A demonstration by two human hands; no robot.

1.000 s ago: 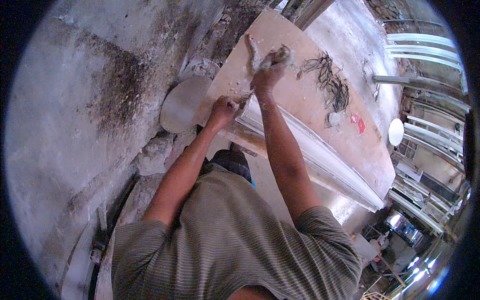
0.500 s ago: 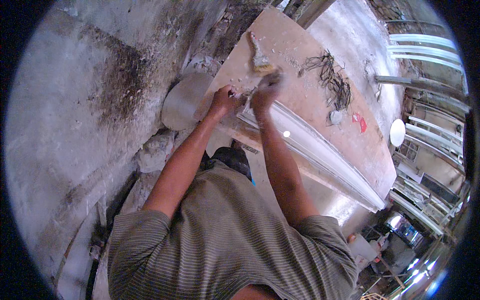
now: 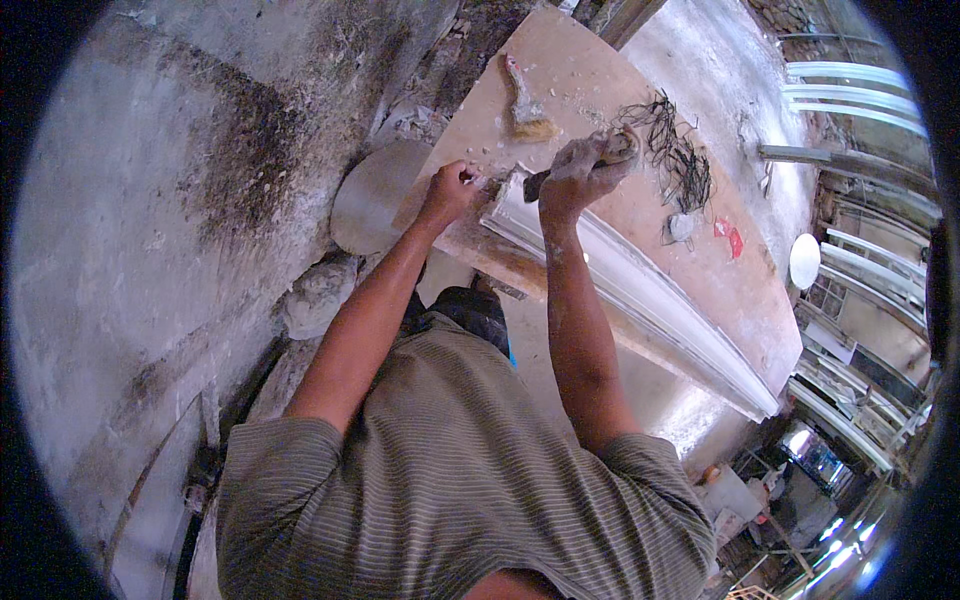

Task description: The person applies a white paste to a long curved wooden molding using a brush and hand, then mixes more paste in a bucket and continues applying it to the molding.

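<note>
A long white moulding point(image 3: 650, 285) with ridged edges lies along the near edge of the board-topped table point(image 3: 590, 75). In my right hand point(image 3: 580, 178) is a hand tool with a dark flat end point(image 3: 535, 186) and a pale, rounded end; its exact kind is unclear. That dark end is over the moulding's far left end. Beside that same end, my left hand point(image 3: 452, 190) is curled closed at the table edge. Whatever its fingers hold, if anything, is hidden.
On the table lie a brush point(image 3: 522, 105) with pale bristles, a tangle of dark strands point(image 3: 678, 160), a whitish lump point(image 3: 680, 227) and a red scrap point(image 3: 730, 238). A round disc point(image 3: 378, 200) leans by the stained wall point(image 3: 150, 250). More white mouldings point(image 3: 860, 85) are at the right.
My right hand has moved right and away from my left hand, bringing the tool into clearer view over the moulding. My left hand stays near the moulding's end.
</note>
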